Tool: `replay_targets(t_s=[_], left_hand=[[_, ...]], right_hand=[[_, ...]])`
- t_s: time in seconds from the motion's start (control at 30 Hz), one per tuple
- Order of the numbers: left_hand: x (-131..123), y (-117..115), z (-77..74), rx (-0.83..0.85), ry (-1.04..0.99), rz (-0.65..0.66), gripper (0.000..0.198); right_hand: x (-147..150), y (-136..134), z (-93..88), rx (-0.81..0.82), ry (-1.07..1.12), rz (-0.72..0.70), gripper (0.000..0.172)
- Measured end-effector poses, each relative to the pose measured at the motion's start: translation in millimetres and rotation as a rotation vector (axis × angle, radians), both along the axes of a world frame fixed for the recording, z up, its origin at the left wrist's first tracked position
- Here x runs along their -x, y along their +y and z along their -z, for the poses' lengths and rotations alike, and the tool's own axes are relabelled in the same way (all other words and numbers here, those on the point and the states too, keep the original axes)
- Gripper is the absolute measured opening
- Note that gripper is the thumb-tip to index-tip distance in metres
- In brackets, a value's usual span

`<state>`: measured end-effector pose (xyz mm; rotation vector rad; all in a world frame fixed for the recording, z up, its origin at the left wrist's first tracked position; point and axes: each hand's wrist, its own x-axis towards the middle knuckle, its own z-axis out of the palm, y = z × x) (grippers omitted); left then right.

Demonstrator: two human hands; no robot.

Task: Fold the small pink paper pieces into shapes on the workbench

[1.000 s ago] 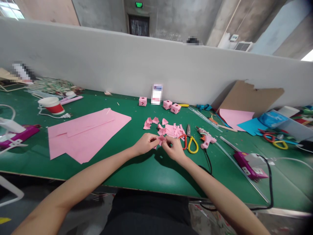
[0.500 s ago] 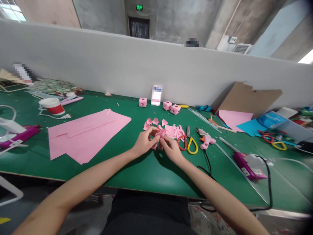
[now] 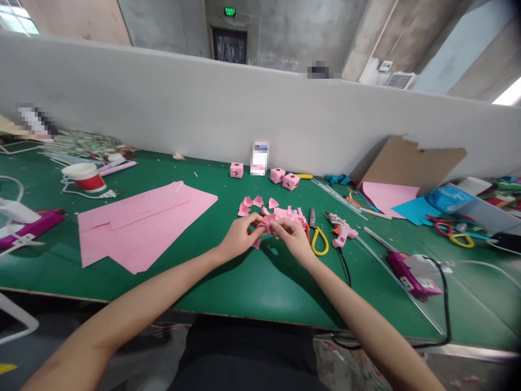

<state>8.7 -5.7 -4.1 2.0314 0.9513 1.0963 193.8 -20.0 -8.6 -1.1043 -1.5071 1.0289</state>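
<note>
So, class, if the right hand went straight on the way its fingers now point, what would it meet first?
The small folded pink piece, right in front of the right hand. Beyond that, it would probably run into the left hand, though depth is hard to judge there.

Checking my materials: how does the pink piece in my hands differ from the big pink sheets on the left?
The pink piece is held by your left hand and right hand; the pink sheets lie on the table. The piece is bent, the sheets mostly flat. The piece is much smaller than the sheets. Both look like pink paper.
</note>
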Motion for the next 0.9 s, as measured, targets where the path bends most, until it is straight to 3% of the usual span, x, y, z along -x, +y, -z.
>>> replay_targets(t_s=[0.47, 0.9], left_hand=[[1.5, 2.4, 1.1, 0.054, -0.023, 0.064, 0.022], [0.5, 2.7, 3.2, 0.033, 0.012, 0.017, 0.017]], right_hand=[[-3.8, 2.8, 3.7, 0.152, 0.177, -0.062, 0.031], [-7.0, 4.6, 5.5, 0.057, -0.070, -0.039, 0.038]])
